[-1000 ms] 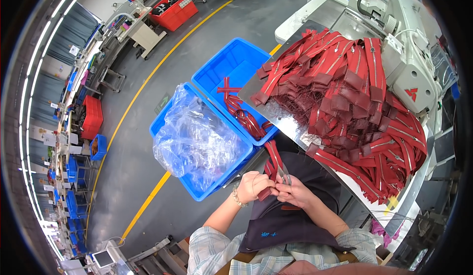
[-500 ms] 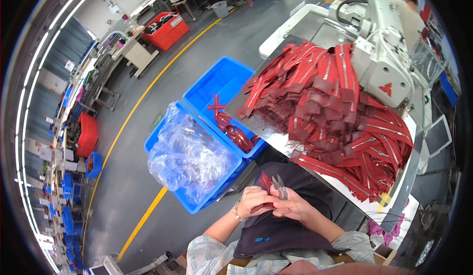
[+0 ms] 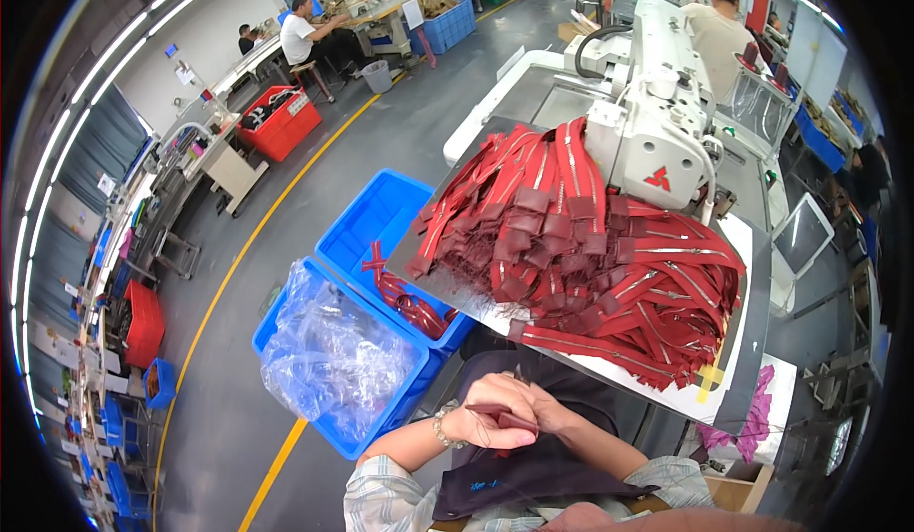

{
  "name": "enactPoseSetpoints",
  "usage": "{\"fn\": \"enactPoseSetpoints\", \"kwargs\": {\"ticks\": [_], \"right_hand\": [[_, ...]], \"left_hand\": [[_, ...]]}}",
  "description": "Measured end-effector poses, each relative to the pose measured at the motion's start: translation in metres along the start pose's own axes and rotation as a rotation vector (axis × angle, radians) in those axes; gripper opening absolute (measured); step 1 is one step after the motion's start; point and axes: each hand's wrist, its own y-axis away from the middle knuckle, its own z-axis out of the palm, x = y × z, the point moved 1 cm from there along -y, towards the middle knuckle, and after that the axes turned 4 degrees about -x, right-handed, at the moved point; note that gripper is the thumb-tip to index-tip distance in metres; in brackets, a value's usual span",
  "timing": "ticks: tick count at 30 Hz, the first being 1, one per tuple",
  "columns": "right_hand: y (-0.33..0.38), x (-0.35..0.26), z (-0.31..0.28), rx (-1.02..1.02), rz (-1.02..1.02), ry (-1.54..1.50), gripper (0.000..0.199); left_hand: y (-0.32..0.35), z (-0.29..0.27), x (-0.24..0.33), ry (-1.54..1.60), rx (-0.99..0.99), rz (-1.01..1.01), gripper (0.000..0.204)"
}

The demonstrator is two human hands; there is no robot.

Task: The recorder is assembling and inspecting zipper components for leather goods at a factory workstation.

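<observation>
Head view: pinching a maroon tab (image 3: 517, 421) between the fingers of the left hand (image 3: 505, 394), above a dark apron (image 3: 505, 482); cannot tell the grip of the right hand (image 3: 549, 409), partly hidden close behind. Sitting near a bench (image 3: 685, 396) heaped with red zippers (image 3: 657, 275); could drop the tab through a slackened pinch.

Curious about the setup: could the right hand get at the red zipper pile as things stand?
Probably yes: the red zipper pile lies ahead and to the right of the right hand, and nothing visible blocks its near edge, though the left hand partly hides the right.
</observation>
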Motion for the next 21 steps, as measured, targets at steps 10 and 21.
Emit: {"fn": "enactPoseSetpoints", "kwargs": {"ticks": [10, 21], "right_hand": [[0.078, -0.059, -0.007, -0.141, 0.339, -0.399, 0.046], [0.102, -0.298, 0.005, 0.443, -0.056, 1.403, 0.023]], "left_hand": [[-0.026, 0.005, -0.007, -0.048, 0.486, -0.007, 0.021], [-0.153, 0.012, -0.045, -0.345, 0.602, 0.335, 0.008]]}}
